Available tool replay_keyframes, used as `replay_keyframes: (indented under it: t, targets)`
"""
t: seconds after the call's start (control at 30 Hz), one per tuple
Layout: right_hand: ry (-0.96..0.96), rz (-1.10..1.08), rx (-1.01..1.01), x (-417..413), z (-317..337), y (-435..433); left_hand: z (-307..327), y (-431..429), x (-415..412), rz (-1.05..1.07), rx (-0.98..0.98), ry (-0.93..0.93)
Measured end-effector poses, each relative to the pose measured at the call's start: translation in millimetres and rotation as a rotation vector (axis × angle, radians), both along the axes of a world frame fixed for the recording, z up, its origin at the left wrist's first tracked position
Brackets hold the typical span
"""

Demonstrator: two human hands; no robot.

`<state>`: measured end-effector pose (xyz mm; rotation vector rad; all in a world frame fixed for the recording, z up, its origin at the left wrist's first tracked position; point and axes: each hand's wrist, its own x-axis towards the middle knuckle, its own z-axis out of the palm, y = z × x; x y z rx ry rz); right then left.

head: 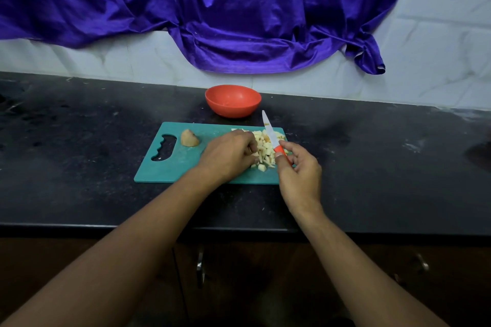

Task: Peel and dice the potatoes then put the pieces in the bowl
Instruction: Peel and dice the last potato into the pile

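A teal cutting board (183, 164) lies on the dark counter. A heap of pale diced potato pieces (265, 147) sits on its right half. My left hand (228, 156) rests on the board with fingers curled over potato strips at the heap's left side. My right hand (297, 170) grips the orange handle of a white-bladed knife (268, 127), blade tip raised and pointing away over the heap. A potato chunk (189, 138) lies near the board's handle cut-out. An orange bowl (233, 100) stands just behind the board and looks empty.
The black counter (79, 141) runs wide to left and right. Its front edge lies near my forearms, with cabinet doors and handles below. A purple cloth (239, 21) hangs on the tiled wall behind the bowl.
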<state>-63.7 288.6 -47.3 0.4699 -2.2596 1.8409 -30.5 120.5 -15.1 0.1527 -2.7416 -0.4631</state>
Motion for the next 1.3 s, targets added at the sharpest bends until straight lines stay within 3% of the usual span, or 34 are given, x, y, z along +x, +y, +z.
replay_keyframes:
  t: [0.3,0.43,0.53,1.0,1.13,1.23,1.3]
  targets:
    - [0.023,0.002,0.047,-2,-3,0,6,2,-9,-0.001,-0.036,-0.066]
    - [0.016,0.007,0.040,-1,-1,1,5,-4,-9,-0.021,0.033,-0.081]
    - [0.007,0.007,0.046,0,0,1,2,-13,-8,0.014,0.145,-0.037]
    - [0.010,0.004,0.125,1,0,0,25,-75,20,0.230,0.318,0.250]
    - [0.025,0.006,0.145,2,0,0,15,-105,36,0.380,0.204,0.158]
    - [0.028,0.002,0.161,3,1,-1,-2,-106,42,0.347,0.157,-0.034]
    - [0.035,-0.001,0.166,4,2,-1,-11,-103,44,0.315,0.174,-0.041]
